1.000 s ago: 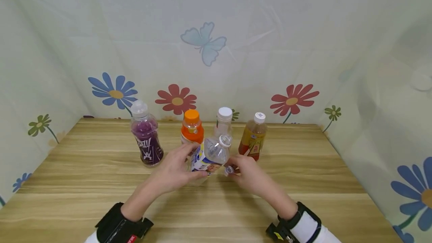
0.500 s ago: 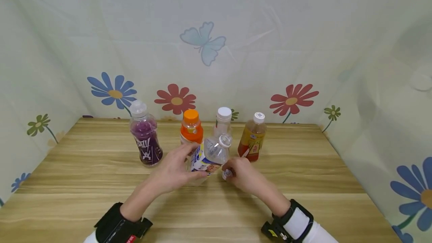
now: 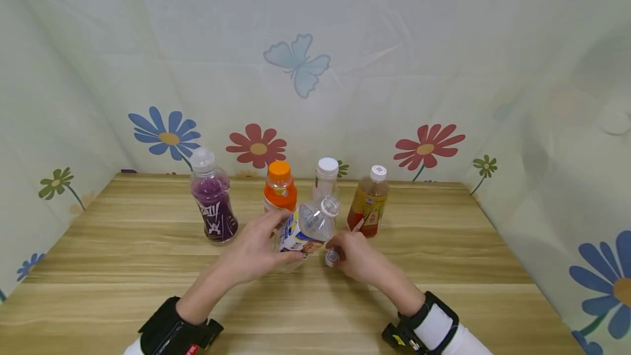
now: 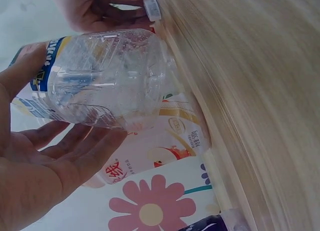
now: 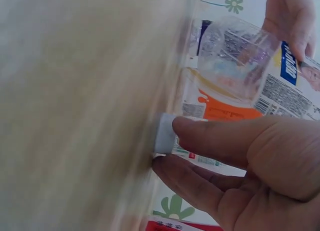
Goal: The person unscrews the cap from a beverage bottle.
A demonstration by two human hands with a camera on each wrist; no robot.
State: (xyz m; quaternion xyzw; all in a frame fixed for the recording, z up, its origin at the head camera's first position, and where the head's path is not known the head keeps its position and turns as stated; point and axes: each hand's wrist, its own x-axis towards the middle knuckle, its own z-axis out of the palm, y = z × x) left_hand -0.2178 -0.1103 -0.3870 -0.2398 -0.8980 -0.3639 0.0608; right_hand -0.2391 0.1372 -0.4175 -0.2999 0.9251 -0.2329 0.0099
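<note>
My left hand (image 3: 253, 242) grips a clear, see-through bottle (image 3: 317, 222) by its blue, white and yellow label. The bottle leans to the right, and its mouth looks uncapped, with a white ring about the neck. To its right, my right hand (image 3: 360, 256) pinches a small white bottle cap (image 5: 165, 134) between thumb and fingers, down at the wooden tabletop. In the head view the cap (image 3: 332, 258) shows just left of the fingertips. The bottle's base (image 4: 159, 73) is close to the table; whether it touches, I cannot tell.
Behind the hands stand an orange-capped bottle (image 3: 280, 186), a white-capped bottle (image 3: 326, 177) and a tea-coloured bottle (image 3: 368, 204). A purple drink bottle (image 3: 214, 207) is at left. The wooden table (image 3: 424, 289) ends at a flowered curtain (image 3: 345, 97).
My right hand has lowered the white cap slightly toward me and the table, its round face now turned up. The left hand and clear bottle have hardly moved.
</note>
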